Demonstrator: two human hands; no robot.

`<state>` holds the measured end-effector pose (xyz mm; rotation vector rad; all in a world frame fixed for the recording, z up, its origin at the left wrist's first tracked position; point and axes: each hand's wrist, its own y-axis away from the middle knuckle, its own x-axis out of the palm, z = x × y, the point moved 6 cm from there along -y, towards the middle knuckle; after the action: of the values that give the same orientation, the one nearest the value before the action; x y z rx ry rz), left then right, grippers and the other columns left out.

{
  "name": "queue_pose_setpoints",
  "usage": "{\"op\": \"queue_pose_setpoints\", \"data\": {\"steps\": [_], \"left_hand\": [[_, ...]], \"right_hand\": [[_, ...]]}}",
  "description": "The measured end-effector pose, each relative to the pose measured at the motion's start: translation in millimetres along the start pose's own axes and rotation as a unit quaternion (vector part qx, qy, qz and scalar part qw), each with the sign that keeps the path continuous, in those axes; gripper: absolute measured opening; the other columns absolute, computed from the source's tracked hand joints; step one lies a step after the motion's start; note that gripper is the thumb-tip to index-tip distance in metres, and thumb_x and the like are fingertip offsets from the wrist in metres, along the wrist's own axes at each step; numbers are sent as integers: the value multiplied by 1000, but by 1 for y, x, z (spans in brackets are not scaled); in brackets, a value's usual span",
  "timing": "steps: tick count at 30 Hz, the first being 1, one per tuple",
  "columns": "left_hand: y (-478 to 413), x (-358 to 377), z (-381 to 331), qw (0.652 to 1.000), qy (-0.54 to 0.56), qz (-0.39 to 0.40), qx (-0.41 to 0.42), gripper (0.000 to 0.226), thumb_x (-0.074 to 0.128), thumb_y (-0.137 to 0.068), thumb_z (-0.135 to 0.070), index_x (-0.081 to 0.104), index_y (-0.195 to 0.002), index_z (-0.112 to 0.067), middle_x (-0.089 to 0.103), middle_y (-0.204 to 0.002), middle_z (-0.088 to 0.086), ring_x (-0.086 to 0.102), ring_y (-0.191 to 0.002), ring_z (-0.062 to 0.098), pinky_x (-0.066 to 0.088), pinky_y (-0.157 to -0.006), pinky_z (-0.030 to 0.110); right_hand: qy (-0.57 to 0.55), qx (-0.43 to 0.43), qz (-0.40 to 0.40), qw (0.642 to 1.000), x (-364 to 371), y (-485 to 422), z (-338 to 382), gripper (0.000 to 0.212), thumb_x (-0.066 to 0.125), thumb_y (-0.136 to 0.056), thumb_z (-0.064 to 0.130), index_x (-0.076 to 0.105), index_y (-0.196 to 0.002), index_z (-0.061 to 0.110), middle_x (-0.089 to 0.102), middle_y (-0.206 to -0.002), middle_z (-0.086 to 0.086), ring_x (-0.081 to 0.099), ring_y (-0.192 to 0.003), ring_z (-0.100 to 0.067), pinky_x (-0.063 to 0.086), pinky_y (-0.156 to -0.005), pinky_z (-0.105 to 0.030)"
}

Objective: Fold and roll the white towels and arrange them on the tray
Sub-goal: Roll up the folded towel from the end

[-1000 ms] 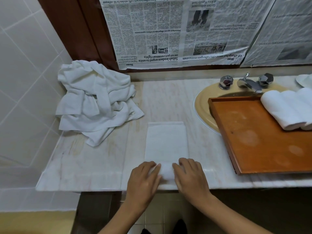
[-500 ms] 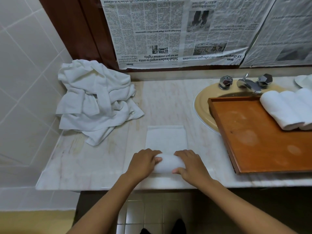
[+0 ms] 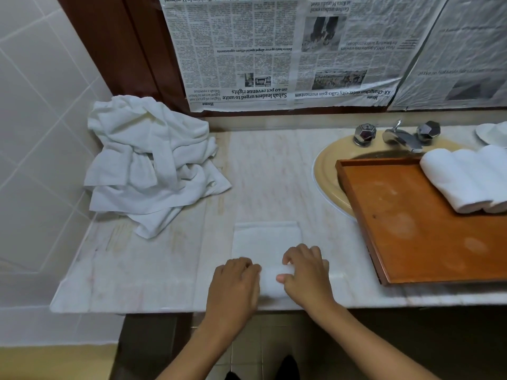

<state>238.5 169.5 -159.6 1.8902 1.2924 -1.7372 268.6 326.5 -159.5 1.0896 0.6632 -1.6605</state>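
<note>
A folded white towel (image 3: 266, 237) lies flat on the marble counter (image 3: 274, 171), its near end rolled up. My left hand (image 3: 236, 281) grips the left end of the roll with curled fingers. My right hand (image 3: 306, 272) grips the right end, thumb under and fingers over the roll. A heap of loose white towels (image 3: 148, 163) sits at the back left against the tiled wall. The orange wooden tray (image 3: 406, 223) rests at the right, partly over the sink, with several rolled white towels (image 3: 466, 179) side by side at its far right.
The yellow sink (image 3: 326, 171) with chrome taps (image 3: 397, 134) lies behind the tray. Newspaper sheets (image 3: 288, 50) cover the wall behind. A white dish (image 3: 491, 133) shows at the far right edge. The counter's front edge runs just under my wrists.
The roll has grown and moved away from me along the towel; less flat towel shows beyond it. Both hands shifted forward with it, fingers now curled over the roll.
</note>
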Motion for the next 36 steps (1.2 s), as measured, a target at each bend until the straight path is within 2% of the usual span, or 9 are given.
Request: {"op": "queue_pose_setpoints", "data": {"steps": [3, 7, 12, 16, 19, 25, 28, 33, 36], "left_hand": [[27, 0, -4, 1000, 9, -15, 24, 32, 53, -89, -21, 70, -114, -9, 65, -110, 6, 60, -102, 22, 47, -87, 32], [38, 11, -1, 999, -17, 31, 30, 46, 50, -94, -34, 61, -130, -9, 61, -126, 9, 56, -120, 27, 43, -102, 38], [12, 16, 7, 999, -6, 35, 5, 45, 41, -98, -41, 61, -129, -14, 62, -123, 4, 56, -115, 23, 41, -101, 38], [-19, 18, 17, 999, -5, 34, -17, 41, 42, -94, -43, 70, -106, -16, 69, -97, 0, 63, -87, 18, 50, -78, 33], [-33, 21, 23, 995, -18, 85, -44, 43, 40, -91, -47, 72, -92, -19, 68, -80, -4, 62, -68, 17, 47, -58, 28], [-35, 30, 31, 964, 38, 222, -143, 52, 30, -98, -53, 69, -85, -21, 67, -83, -4, 60, -77, 13, 51, -72, 32], [-36, 27, 29, 969, 0, 216, -120, 54, 29, -98, -50, 71, -85, -19, 66, -86, -3, 59, -82, 16, 48, -73, 32], [-22, 1, 8, 1000, -21, -6, -21, 35, 46, -84, -39, 74, -91, -19, 67, -93, 0, 63, -79, 20, 50, -68, 34], [4, 4, -4, 1000, -19, -19, -7, 42, 47, -89, -42, 72, -109, -15, 68, -112, 6, 66, -99, 24, 53, -78, 37]], "right_hand": [[71, -108, -89, 988, 6, 23, 11, 34, 86, -62, 24, 65, -89, 24, 59, -94, 6, 55, -83, -17, 41, -70, -31], [117, -200, -150, 961, 13, 45, 14, 30, 59, -82, 35, 67, -104, 17, 61, -106, -1, 58, -92, -22, 47, -75, -36], [155, -208, -76, 963, 21, 26, 0, 73, 83, -66, 51, 60, -123, 12, 61, -118, -8, 52, -107, -24, 50, -85, -40], [131, -208, -33, 969, 15, 2, 1, 61, 83, -68, 49, 66, -114, 13, 65, -107, -4, 64, -92, -24, 54, -78, -37], [77, -176, 24, 981, 9, -9, 3, 55, 68, -86, 46, 55, -132, 18, 58, -127, 1, 55, -113, -24, 42, -97, -35], [-87, -18, 194, 977, 20, -12, -11, 39, 63, -91, 44, 54, -126, 31, 58, -131, 5, 54, -110, -15, 44, -93, -25], [-127, 6, 232, 964, 23, -17, -11, 34, 65, -91, 39, 60, -122, 26, 60, -128, 4, 56, -109, -15, 45, -95, -27], [6, -3, 75, 997, 11, -21, -4, 23, 59, -94, 41, 59, -113, 28, 56, -118, 8, 49, -111, -15, 39, -91, -33], [71, -81, -62, 992, 10, -2, 7, 14, 73, -85, 29, 61, -91, 23, 60, -94, 7, 55, -85, -17, 43, -72, -33]]}}
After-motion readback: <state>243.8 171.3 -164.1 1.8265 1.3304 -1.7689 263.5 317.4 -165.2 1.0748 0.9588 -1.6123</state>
